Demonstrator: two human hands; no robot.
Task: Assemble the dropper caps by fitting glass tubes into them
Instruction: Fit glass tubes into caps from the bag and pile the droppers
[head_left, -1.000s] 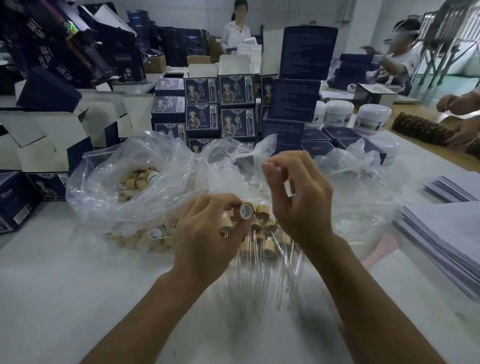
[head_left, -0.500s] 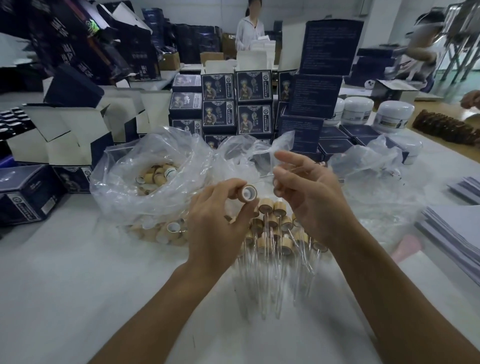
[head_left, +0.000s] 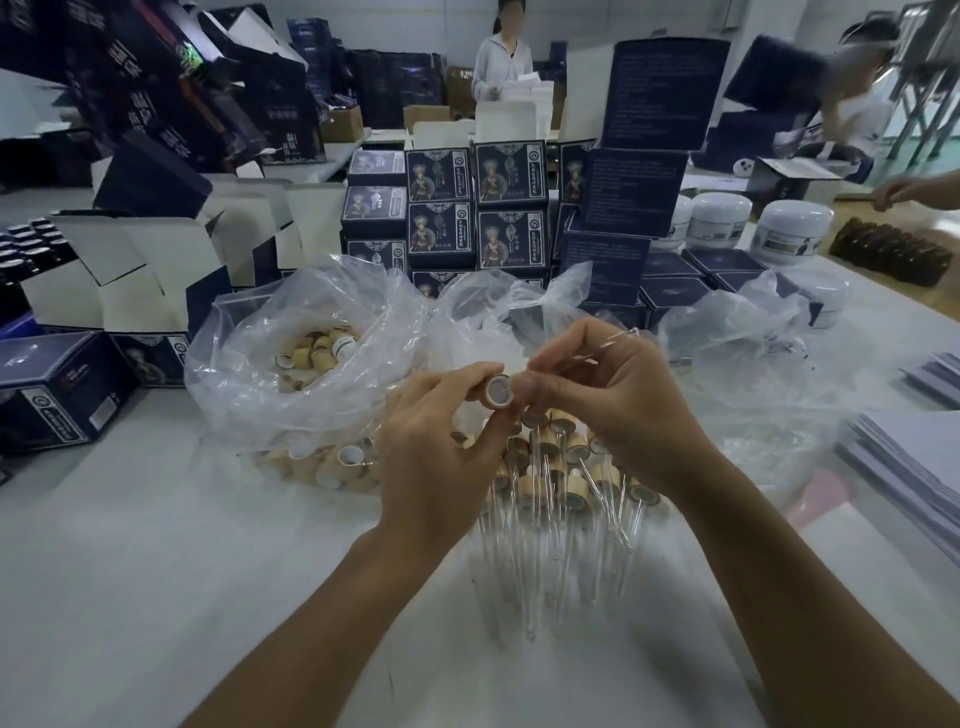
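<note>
Covering most of the view: a white table (head_left: 156, 597), bare at the near left.
Boxes: dark blue printed cartons (head_left: 511, 208) stacked at the far middle, with open white-lined cartons (head_left: 130, 270) to their left.
Bags: a clear plastic bag (head_left: 291, 364) left of the hands, with loose wood-coloured caps (head_left: 317, 353) inside and more under its near edge; a second crumpled clear bag (head_left: 753, 353) lies to the right.
Jars: white lidded jars (head_left: 795, 228) stand at the far right.
Paper: grey sheets (head_left: 914, 457) stacked at the right edge.
Finished pile: assembled droppers (head_left: 561, 478) lie on the table just below the hands, caps away from the viewer, glass ends toward the viewer.
Left hand (head_left: 441, 447): fingers and thumb curled round one dropper cap (head_left: 497, 391), its open end facing the viewer.
Right hand (head_left: 618, 400): thumb and fingers pinching a glass tube (head_left: 615, 338), which slants up and to the right past the fingers; its lower end is hidden, so whether it sits in the cap cannot be told.
Hands together: fingertips meet at the cap, above the finished pile.
</note>
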